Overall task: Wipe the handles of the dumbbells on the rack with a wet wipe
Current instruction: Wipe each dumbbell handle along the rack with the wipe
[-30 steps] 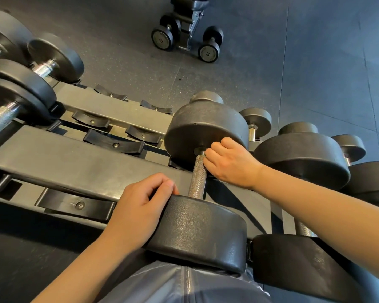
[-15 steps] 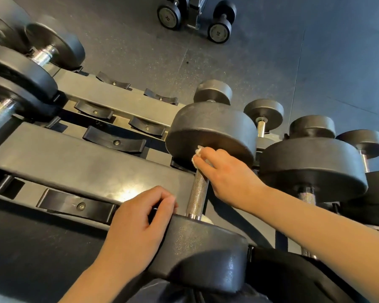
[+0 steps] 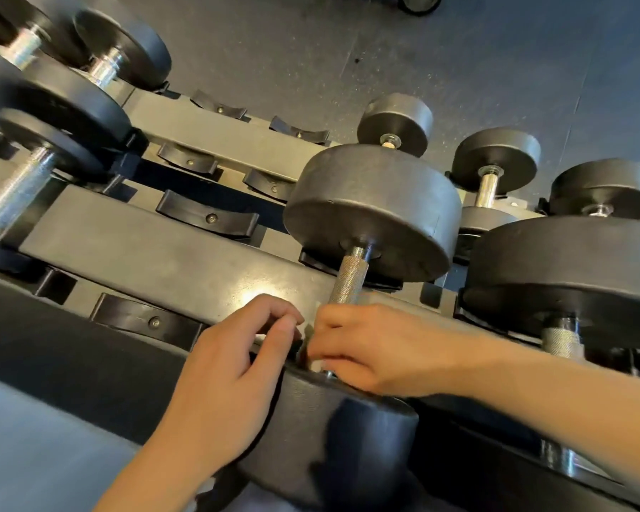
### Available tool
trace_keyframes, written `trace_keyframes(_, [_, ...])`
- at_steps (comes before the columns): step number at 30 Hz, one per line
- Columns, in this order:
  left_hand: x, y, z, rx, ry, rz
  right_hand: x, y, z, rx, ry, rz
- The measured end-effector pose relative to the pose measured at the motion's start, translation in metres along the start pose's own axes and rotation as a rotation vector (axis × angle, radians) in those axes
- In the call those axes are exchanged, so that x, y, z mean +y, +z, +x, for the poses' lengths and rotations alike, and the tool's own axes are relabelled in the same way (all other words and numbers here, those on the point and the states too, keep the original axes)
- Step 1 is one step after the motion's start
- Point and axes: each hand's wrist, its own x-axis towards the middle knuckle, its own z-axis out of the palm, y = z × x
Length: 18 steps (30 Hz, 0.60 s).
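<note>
- One dumbbell [image 3: 370, 230] sits at the middle of the rack [image 3: 156, 253] — the landmark for all that follows; its far head is fully in sight, its near head lies under the hands.
- The knurled handle [image 3: 349, 279] runs from the far head down toward the near head; its upper half is bare, its lower end is covered by the right hand.
- Right hand [image 3: 363, 349]: fingers curled round the low end of the handle, just above the near head. A small pale scrap, perhaps the wet wipe [image 3: 316, 365], shows under the fingers — too blurred to be sure.
- Left hand [image 3: 233, 371]: rests on the left edge of the near head, fingers bent, thumb close to the forefinger; whether it pinches anything I cannot tell.
- Right of the landmark: one large dumbbell [image 3: 569, 267] just beside it on the same tier, and behind these three smaller heads on the far tier.
- Left of the landmark: five saddles in sight, then a cluster of dumbbells [image 3: 71, 101] with chrome handles, too blurred to count.
</note>
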Motion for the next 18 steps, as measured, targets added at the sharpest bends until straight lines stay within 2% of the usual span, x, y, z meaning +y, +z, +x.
trace_keyframes(2, [0.0,-0.001,0.0,-0.002,-0.005,-0.013,0.005,0.0,-0.002,0.037,0.008,-0.11])
trace_keyframes(5, [0.0,-0.001,-0.002,0.013,-0.012,0.0,0.01,0.0,-0.005,0.113,0.047,-0.091])
trace_keyframes(8, [0.0,0.0,-0.003,0.047,-0.01,0.008,0.01,0.004,-0.006,0.18,0.054,0.085])
trace_keyframes(12, [-0.002,0.001,-0.005,0.064,-0.059,-0.045,0.006,0.018,-0.015,0.178,0.087,0.338])
trace_keyframes(14, [-0.002,0.0,-0.004,0.06,-0.067,-0.058,0.008,0.018,-0.022,0.135,0.148,0.349])
trace_keyframes(17, [-0.002,0.0,-0.004,0.027,-0.064,-0.053,0.012,0.013,-0.036,-0.036,0.234,0.353])
trace_keyframes(18, [-0.002,0.0,-0.003,0.011,-0.062,-0.046,0.01,0.012,-0.035,-0.024,0.228,0.355])
